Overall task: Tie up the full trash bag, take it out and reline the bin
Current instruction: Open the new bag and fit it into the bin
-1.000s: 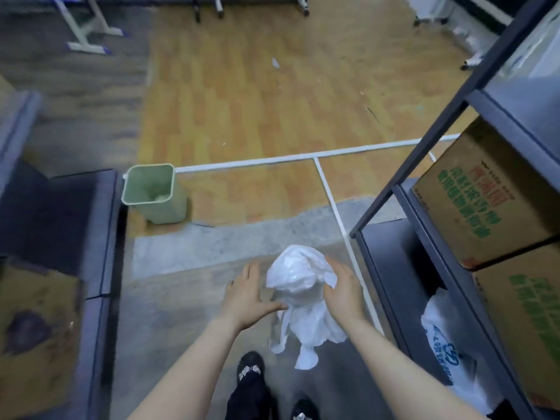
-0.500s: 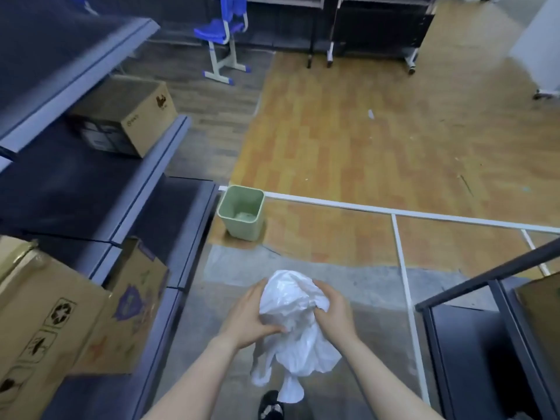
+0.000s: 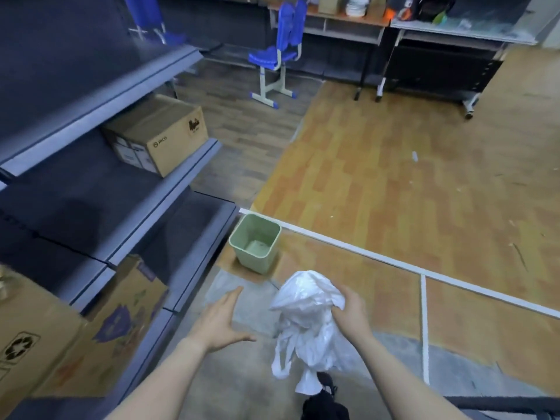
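Observation:
A crumpled white plastic bag [image 3: 306, 322] hangs in front of me, its handles dangling toward my feet. My right hand [image 3: 351, 313] grips the bag at its right side. My left hand [image 3: 222, 321] is off the bag, to its left, fingers spread and holding nothing. A small green bin [image 3: 254, 242] stands on the floor ahead, beside the shelf end; it has no liner and looks empty inside.
Grey metal shelving [image 3: 127, 183] with cardboard boxes [image 3: 157, 137] lines the left side. White floor tape [image 3: 394, 262] crosses the wooden floor behind the bin. A blue chair [image 3: 277, 54] and desks [image 3: 348, 22] stand at the back. My shoe [image 3: 325, 404] shows below the bag.
My left hand has let go of the bag and moved left, open. The view has swung left and come closer to the green bin.

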### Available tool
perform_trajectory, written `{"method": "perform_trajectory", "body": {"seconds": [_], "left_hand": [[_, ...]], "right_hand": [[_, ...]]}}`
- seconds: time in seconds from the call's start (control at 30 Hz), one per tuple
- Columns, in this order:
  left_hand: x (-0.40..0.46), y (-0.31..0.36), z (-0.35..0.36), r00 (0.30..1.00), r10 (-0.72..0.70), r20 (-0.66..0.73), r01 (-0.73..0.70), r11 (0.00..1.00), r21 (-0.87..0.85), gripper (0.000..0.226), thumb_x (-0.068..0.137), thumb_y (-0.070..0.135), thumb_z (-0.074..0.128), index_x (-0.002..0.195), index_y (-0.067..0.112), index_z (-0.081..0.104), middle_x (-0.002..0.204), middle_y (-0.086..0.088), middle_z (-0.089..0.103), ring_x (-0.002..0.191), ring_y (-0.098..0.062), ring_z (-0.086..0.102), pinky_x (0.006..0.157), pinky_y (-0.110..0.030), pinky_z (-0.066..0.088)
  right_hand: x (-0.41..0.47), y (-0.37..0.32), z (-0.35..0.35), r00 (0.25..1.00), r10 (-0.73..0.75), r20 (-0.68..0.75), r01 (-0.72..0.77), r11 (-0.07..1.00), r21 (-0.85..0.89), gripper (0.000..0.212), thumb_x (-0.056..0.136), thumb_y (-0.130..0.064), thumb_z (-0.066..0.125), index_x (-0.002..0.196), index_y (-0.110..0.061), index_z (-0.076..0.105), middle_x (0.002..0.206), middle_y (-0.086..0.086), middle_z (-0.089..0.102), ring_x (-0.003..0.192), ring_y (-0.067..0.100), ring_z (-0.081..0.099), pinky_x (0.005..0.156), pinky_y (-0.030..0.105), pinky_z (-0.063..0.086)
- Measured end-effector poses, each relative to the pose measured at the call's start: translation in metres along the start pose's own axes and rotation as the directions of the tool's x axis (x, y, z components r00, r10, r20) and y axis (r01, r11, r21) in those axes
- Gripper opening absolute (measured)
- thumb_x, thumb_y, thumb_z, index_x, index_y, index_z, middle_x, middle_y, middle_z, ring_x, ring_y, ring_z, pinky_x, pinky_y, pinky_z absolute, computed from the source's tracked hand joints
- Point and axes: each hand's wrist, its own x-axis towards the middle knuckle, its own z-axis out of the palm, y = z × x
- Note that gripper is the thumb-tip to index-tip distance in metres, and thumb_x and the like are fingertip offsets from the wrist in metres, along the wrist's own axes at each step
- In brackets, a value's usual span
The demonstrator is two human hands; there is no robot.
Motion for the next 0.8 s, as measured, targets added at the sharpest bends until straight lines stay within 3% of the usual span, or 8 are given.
{"method": "perform_trajectory", "body": {"seconds": [0.13,0.27,0.4,0.53,0.63,0.7,0.8], "left_hand": [[0.061,0.048,-0.006,0.998,-0.015,-0.053,0.013,0.999,-0.031,0.12,0.061,0.067,0.071,0.152,0.023,0.007,0.157,0.001,0.019,0.141,-0.021,0.028,0.112,-0.033,0.029],[0.107,0.079,-0.018,0.992,-0.003,-0.127,0.004,1.0,0.004,0.11,0.067,0.059,0.073,0.151,0.023,0.012,0.156,0.001,0.021,0.14,-0.02,0.031,0.112,-0.034,0.03],[0.141,0.071,-0.037,0.986,-0.089,-0.141,0.095,0.995,0.034,0.112,0.067,0.059,0.073,0.152,0.021,0.01,0.156,0.0,0.023,0.14,-0.02,0.03,0.112,-0.039,0.028],[0.179,0.052,-0.064,0.962,-0.183,-0.204,0.197,0.979,0.051,0.112,0.067,0.062,0.071,0.152,0.02,0.01,0.155,0.001,0.026,0.139,-0.018,0.032,0.111,-0.037,0.03],[0.2,0.05,-0.085,0.943,-0.237,-0.236,0.252,0.967,0.036,0.109,0.069,0.06,0.071,0.151,0.017,0.012,0.154,-0.001,0.028,0.138,-0.019,0.033,0.109,-0.034,0.031],[0.213,0.052,-0.097,0.936,-0.266,-0.231,0.279,0.96,0.024,0.111,0.069,0.06,0.071,0.151,0.017,0.011,0.155,-0.002,0.025,0.14,-0.02,0.031,0.111,-0.037,0.029],[0.233,0.053,-0.112,0.917,-0.319,-0.24,0.332,0.943,0.014,0.113,0.069,0.062,0.07,0.152,0.015,0.009,0.156,-0.003,0.023,0.141,-0.021,0.029,0.112,-0.041,0.028]], "right_hand": [[0.076,-0.005,-0.044,0.998,-0.055,0.027,0.057,0.996,-0.068,0.045,0.079,-0.006,0.056,0.123,-0.013,0.061,0.118,0.005,0.066,0.112,0.024,0.06,0.087,0.029,0.047],[0.139,-0.022,-0.069,0.984,-0.128,0.126,0.143,0.982,-0.122,0.038,0.081,-0.007,0.053,0.114,-0.018,0.065,0.104,0.001,0.071,0.1,0.021,0.064,0.073,0.022,0.04],[0.2,-0.053,-0.067,0.949,-0.217,0.23,0.253,0.957,-0.141,0.043,0.078,-0.009,0.049,0.116,-0.021,0.064,0.104,-0.001,0.071,0.099,0.021,0.065,0.076,0.028,0.048],[0.261,-0.095,-0.046,0.902,-0.299,0.311,0.356,0.924,-0.143,0.044,0.072,-0.012,0.046,0.112,-0.014,0.065,0.103,0.001,0.069,0.097,0.023,0.064,0.071,0.023,0.039],[0.299,-0.123,-0.028,0.866,-0.327,0.377,0.414,0.893,-0.176,0.051,0.076,-0.003,0.049,0.124,-0.015,0.06,0.116,0.006,0.068,0.109,0.027,0.061,0.074,0.02,0.038],[0.319,-0.139,-0.021,0.844,-0.351,0.406,0.446,0.879,-0.167,0.053,0.078,0.001,0.052,0.128,-0.014,0.057,0.123,0.005,0.065,0.116,0.025,0.058,0.08,0.018,0.037],[0.353,-0.157,-0.014,0.808,-0.392,0.44,0.497,0.854,-0.152,0.05,0.077,0.001,0.054,0.125,-0.013,0.059,0.12,0.005,0.066,0.113,0.025,0.06,0.077,0.017,0.036]]}}
